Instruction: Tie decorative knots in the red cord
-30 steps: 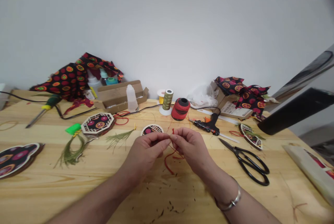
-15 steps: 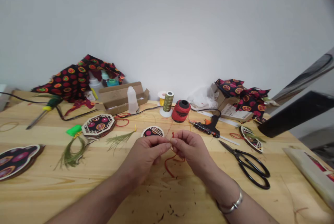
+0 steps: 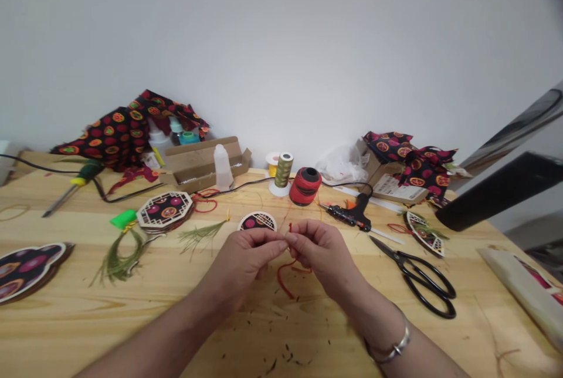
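Note:
My left hand (image 3: 246, 257) and my right hand (image 3: 321, 252) meet fingertip to fingertip above the wooden table (image 3: 132, 307), both pinching a piece of red cord (image 3: 285, 275). The cord's short end sticks up between the fingertips and its loose tail curls down onto the wood. Just behind my hands lies a small round lattice ornament (image 3: 257, 221) with patterned fabric. A silver bracelet (image 3: 393, 347) is on my right wrist.
Black scissors (image 3: 417, 278) and a glue gun (image 3: 349, 213) lie to the right. A red cord spool (image 3: 304, 185) and an olive thread spool (image 3: 283, 170) stand behind. An octagonal ornament (image 3: 165, 209), green tassels (image 3: 118, 255), a cardboard box (image 3: 200, 161) and fabric piles (image 3: 127, 125) sit left.

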Motion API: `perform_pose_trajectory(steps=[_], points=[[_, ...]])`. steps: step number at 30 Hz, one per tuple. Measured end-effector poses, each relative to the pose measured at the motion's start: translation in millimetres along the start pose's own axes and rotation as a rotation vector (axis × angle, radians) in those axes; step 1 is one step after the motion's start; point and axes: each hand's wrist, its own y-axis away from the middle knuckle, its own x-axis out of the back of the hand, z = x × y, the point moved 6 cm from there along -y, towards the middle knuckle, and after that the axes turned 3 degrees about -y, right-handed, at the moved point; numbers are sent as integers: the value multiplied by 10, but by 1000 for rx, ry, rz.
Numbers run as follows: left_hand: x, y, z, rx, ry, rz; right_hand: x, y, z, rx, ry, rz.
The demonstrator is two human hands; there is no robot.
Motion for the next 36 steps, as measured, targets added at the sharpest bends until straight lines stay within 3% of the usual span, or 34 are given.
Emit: perform_pose_trajectory(steps=[6,11,16,25,31,36], points=[[50,-33,-20,8,58,65,-12,-4,-40,50,9,-29],[96,-63,-50,-17,102,92,39,-4,-111,220,294,28],[110,-70,-65,-6,108,113,76,50,-176,275,524,138],[107,-51,-33,-12,76,154,-6,211,-273,477,664,174],[105,-56,-54,-26,151,120,-207,373,-317,793,1029,88],[87,-68,-82,35,238,74,-398,473,-172,1063,1370,-96]])
